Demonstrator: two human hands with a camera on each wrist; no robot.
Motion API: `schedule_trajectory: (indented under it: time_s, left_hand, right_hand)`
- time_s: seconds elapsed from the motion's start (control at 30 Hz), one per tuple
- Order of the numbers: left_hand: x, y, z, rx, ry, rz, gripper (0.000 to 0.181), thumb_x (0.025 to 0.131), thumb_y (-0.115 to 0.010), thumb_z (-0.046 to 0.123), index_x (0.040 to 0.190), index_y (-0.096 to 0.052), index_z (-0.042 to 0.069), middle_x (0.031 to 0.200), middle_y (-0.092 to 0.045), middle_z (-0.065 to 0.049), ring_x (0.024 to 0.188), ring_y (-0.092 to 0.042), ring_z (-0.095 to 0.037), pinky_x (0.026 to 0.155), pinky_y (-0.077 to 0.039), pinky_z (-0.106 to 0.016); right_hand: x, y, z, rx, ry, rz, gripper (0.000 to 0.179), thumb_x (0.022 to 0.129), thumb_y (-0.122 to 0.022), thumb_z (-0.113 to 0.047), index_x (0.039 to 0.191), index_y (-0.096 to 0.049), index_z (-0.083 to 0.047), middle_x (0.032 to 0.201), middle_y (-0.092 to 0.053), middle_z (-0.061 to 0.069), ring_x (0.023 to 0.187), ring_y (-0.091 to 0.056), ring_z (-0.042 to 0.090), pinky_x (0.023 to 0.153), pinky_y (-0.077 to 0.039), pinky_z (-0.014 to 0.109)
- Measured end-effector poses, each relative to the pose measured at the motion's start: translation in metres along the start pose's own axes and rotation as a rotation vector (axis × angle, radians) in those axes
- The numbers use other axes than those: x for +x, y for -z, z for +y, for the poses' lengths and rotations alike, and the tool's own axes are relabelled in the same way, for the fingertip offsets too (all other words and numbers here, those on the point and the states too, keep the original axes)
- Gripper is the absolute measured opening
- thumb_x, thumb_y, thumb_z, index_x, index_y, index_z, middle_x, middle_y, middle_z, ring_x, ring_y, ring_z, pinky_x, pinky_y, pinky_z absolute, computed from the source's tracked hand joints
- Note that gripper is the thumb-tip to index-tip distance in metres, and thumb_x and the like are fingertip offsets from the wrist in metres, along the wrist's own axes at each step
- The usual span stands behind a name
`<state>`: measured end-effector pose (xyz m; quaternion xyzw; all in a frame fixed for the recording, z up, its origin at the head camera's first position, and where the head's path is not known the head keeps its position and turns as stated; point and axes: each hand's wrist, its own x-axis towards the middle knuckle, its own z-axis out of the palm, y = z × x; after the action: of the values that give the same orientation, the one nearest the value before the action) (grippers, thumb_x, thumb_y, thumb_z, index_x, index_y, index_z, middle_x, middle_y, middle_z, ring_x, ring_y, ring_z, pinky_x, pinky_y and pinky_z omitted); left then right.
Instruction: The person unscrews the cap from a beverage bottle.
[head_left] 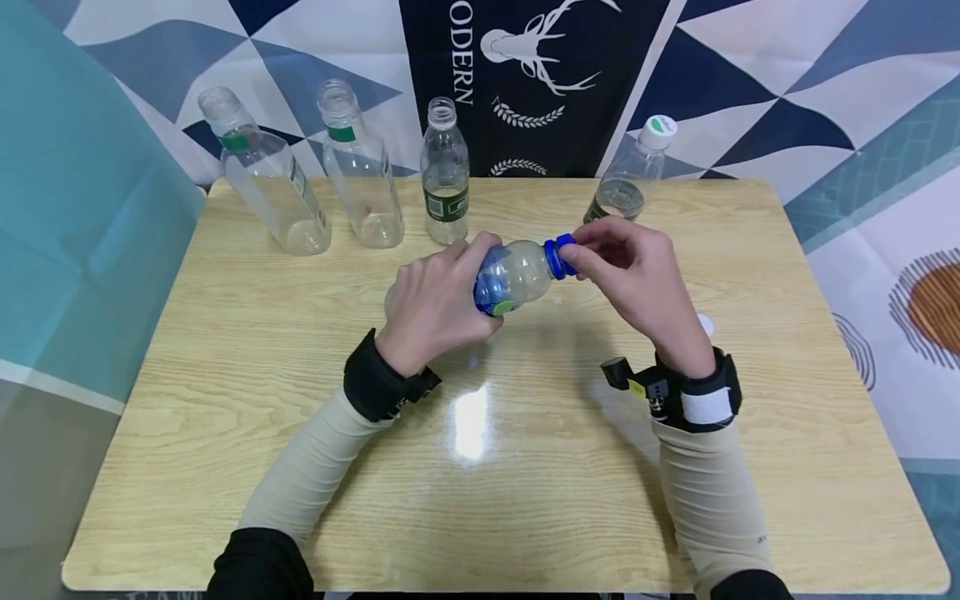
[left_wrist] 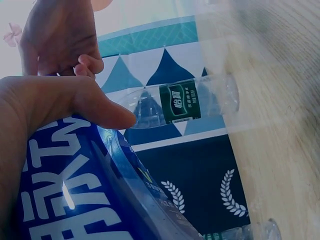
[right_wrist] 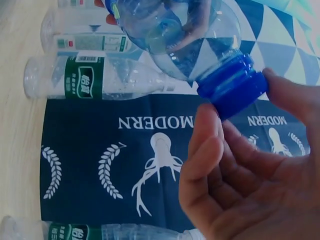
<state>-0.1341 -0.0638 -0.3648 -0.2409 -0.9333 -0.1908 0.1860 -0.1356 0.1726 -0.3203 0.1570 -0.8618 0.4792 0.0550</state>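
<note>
Pale wooden desk (head_left: 225, 467); above its middle, toward the far side, a blue-labelled bottle (head_left: 528, 271) is held between two hands. Long axis nearly crosswise: base to the left, neck to the right and slightly farther from the person; exact tilt from level cannot be told. Left hand (head_left: 438, 296) clamped round the body. Right hand (head_left: 630, 267) off the neck end, thumb and fingers pinching the blue cap (right_wrist: 242, 97) from opposite sides. Cap sits on the bottle's axis, right hand nearer.
</note>
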Motion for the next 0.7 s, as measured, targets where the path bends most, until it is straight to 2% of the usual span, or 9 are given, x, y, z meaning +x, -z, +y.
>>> schedule_trajectory:
  time_s: [0.2,0.4,0.57,0.63,0.7]
  left_hand:
    - [0.001,0.001,0.0,-0.024,0.028,-0.023,0.076,0.051,-0.074,0.045,0.12,-0.052,0.024,0.088,-0.059,0.0,0.057,-0.048,-0.015,0.043,-0.038,-0.032]
    - [0.003,0.0,0.0,-0.078,0.049,-0.067,0.077,0.051,-0.076,0.046,0.121,-0.052,0.024,0.094,-0.06,0.004,0.062,-0.05,-0.015,0.046,-0.039,-0.032]
    - [0.002,-0.001,0.002,-0.07,0.039,-0.054,0.077,0.052,-0.075,0.048,0.121,-0.052,0.024,0.092,-0.059,0.004,0.061,-0.049,-0.014,0.045,-0.039,-0.032]
    - [0.001,-0.001,0.002,-0.057,0.031,-0.05,0.077,0.052,-0.075,0.048,0.121,-0.052,0.024,0.091,-0.059,0.003,0.06,-0.049,-0.014,0.044,-0.039,-0.032]
    - [0.001,-0.001,0.003,-0.048,0.027,-0.044,0.077,0.052,-0.075,0.047,0.121,-0.052,0.023,0.091,-0.059,0.003,0.06,-0.049,-0.014,0.044,-0.039,-0.032]
  right_hand:
    - [-0.003,0.006,-0.004,0.026,0.138,-0.056,0.032,0.086,-0.069,-0.013,0.115,-0.066,-0.001,0.101,-0.064,-0.001,0.086,-0.06,0.014,0.076,-0.049,0.024]
    - [-0.007,0.013,-0.028,0.06,0.259,-0.094,0.038,0.079,-0.069,0.008,0.116,-0.063,0.008,0.111,-0.063,0.011,0.093,-0.06,0.019,0.079,-0.051,0.027]
    - [-0.008,0.008,-0.034,0.064,0.296,-0.005,0.027,0.078,-0.069,0.01,0.105,-0.066,0.012,0.102,-0.065,0.016,0.086,-0.061,0.018,0.075,-0.051,0.026]
    - [-0.008,0.004,-0.033,0.061,0.295,0.042,0.021,0.078,-0.069,0.008,0.099,-0.068,0.011,0.097,-0.066,0.014,0.081,-0.061,0.017,0.073,-0.052,0.027]
    - [-0.006,0.003,-0.028,0.068,0.269,0.066,0.022,0.079,-0.07,0.004,0.1,-0.068,0.009,0.097,-0.067,0.012,0.081,-0.062,0.016,0.073,-0.052,0.027]
